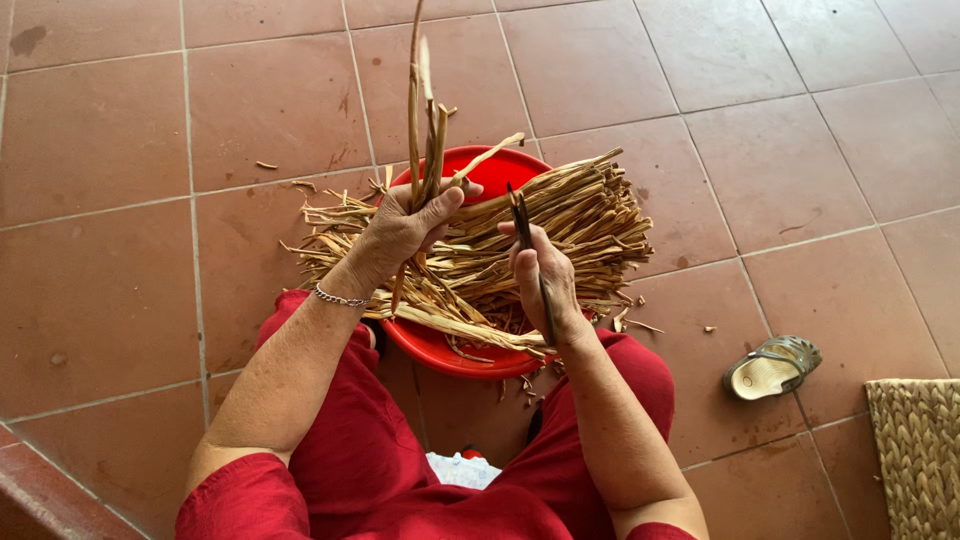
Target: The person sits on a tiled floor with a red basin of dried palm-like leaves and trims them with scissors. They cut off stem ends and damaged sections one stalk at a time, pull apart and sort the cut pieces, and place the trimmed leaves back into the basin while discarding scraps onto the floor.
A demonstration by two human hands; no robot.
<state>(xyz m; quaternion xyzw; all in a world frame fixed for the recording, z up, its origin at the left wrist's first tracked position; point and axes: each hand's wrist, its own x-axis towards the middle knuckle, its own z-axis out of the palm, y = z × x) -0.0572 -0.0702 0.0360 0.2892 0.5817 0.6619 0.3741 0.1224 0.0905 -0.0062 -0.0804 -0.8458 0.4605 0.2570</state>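
Fingers (440, 205) curled around upright stalks (425, 120)

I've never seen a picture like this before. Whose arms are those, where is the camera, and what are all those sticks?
The camera sits on a person's head and looks down, so you see their own arms and red-clothed knees. Their left hand grips a few long dry plant strips that point up. Their right hand holds a thin dark tool. Between the knees stands a red basin piled with more dry strips. It all rests on a reddish tiled floor, with a sandal and a woven mat to the right.
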